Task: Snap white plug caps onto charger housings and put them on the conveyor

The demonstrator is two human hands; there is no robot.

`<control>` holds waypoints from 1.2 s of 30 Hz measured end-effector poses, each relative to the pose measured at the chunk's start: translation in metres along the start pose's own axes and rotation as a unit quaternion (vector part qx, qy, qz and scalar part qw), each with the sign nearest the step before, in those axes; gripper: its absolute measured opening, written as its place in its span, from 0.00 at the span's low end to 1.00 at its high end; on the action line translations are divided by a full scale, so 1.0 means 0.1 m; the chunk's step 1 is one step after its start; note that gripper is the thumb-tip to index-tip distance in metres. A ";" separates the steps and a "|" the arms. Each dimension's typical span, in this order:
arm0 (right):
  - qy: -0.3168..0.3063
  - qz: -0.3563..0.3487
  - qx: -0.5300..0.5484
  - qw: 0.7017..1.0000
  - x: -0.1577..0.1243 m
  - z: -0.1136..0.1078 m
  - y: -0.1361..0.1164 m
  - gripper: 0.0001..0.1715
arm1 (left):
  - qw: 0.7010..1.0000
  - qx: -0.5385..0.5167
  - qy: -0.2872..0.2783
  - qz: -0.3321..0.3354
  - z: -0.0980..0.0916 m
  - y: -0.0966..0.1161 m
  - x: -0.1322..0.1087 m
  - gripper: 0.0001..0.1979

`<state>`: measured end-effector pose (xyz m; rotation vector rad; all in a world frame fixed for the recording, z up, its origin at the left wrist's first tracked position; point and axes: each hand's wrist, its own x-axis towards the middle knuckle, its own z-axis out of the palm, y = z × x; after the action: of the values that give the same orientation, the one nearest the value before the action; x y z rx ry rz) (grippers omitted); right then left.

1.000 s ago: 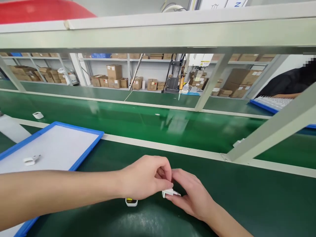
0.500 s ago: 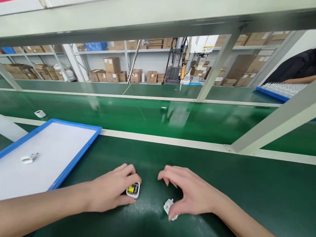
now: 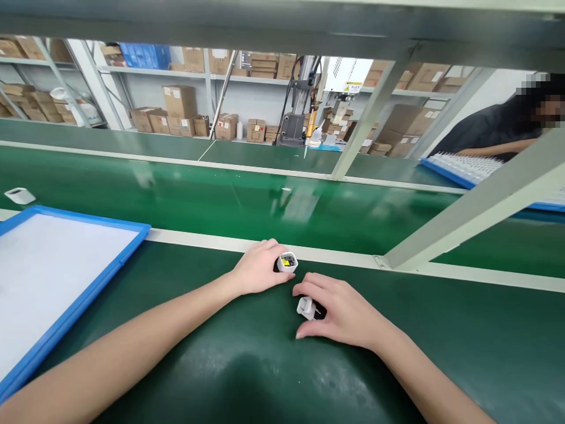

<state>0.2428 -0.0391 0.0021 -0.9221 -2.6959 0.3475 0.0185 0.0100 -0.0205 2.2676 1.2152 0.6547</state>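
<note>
My left hand (image 3: 263,268) is closed around a small white charger housing (image 3: 288,262). The housing's open end faces up and shows yellow and dark parts inside. To its right, my right hand (image 3: 338,309) curves around a white plug cap (image 3: 305,308) on the green bench. A thin metal pin on the cap points toward the palm. Thumb and index finger are apart on either side of the cap, with a gap visible between them.
A blue-rimmed tray (image 3: 128,252) with a white surface lies at left. Beyond the bench edge is a green conveyor belt (image 3: 212,200) carrying a white housing (image 3: 20,195). A slanted frame post (image 3: 468,218) stands at right. Across the belt, a person sits near a tray of white parts (image 3: 468,168).
My left hand has carried the housing forward and right, closer to my right hand. My right hand has shifted so that the plug cap sits between its spread thumb and fingers. The view has turned right.
</note>
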 end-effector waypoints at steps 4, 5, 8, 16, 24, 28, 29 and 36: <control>0.047 0.021 0.055 0.997 -0.01 0.07 0.06 0.14 | 0.999 -0.039 0.013 -0.003 0.01 -0.02 -0.04 0.13; 0.084 0.050 0.104 0.990 0.00 0.09 0.08 0.11 | 0.999 -0.049 0.011 -0.003 0.00 -0.03 -0.05 0.13; 0.200 0.133 0.223 0.945 0.02 0.13 0.15 0.09 | 0.997 -0.077 -0.005 0.001 -0.03 -0.03 -0.07 0.13; 0.226 0.181 0.366 0.885 0.04 0.14 0.05 0.19 | 0.988 -0.126 -0.081 0.047 -0.08 0.01 -0.11 0.15; 0.212 0.198 0.373 0.881 0.01 0.15 0.10 0.18 | 0.989 -0.099 -0.083 0.066 -0.06 0.00 -0.10 0.17; 0.194 0.231 0.477 0.826 0.02 0.12 0.13 0.15 | 0.990 -0.098 -0.082 0.067 -0.06 0.02 -0.09 0.17; 0.188 0.235 0.506 0.809 0.03 0.11 0.13 0.18 | 0.990 -0.098 -0.079 0.068 -0.06 0.02 -0.09 0.17; 0.110 0.199 0.661 0.715 0.06 0.04 0.03 0.36 | 0.990 -0.095 -0.079 0.073 -0.05 0.03 -0.09 0.16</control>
<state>0.2384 -0.0333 -0.0012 -0.8590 -1.2942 1.7637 0.0128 0.0019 -0.0169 2.2158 0.8799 0.6030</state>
